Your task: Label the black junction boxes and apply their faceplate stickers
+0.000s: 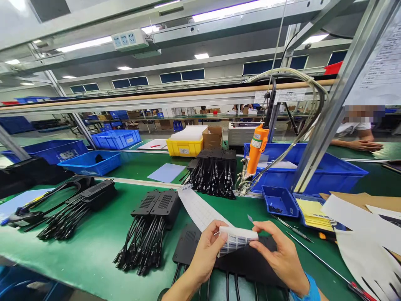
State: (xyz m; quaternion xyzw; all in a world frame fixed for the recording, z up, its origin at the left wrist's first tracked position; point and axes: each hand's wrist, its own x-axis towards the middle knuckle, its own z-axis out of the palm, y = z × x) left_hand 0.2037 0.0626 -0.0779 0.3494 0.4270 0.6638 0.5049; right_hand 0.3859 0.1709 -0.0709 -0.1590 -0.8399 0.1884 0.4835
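Note:
A strip of white printed labels (236, 240) is bent over between my two hands above the bench. My left hand (206, 248) pinches its left end between thumb and fingers. At its right end, my right hand (280, 248) grips the edge with thumb and forefinger. One small loose label (249, 218) stands up by the right forefinger. The long pale tail of the strip (202, 209) runs away over the green bench. Under my hands lie a black box with cables (247, 263), partly hidden, and another black box (187, 242) to its left.
Black cabled boxes sit in groups: a pair (156, 205), a left stack (97, 192) and a back cluster (216, 156). An orange electric screwdriver (257, 146) hangs above the bench. At right are a small blue bin (280, 201), a long screwdriver (322, 259) and a white glove (366, 255).

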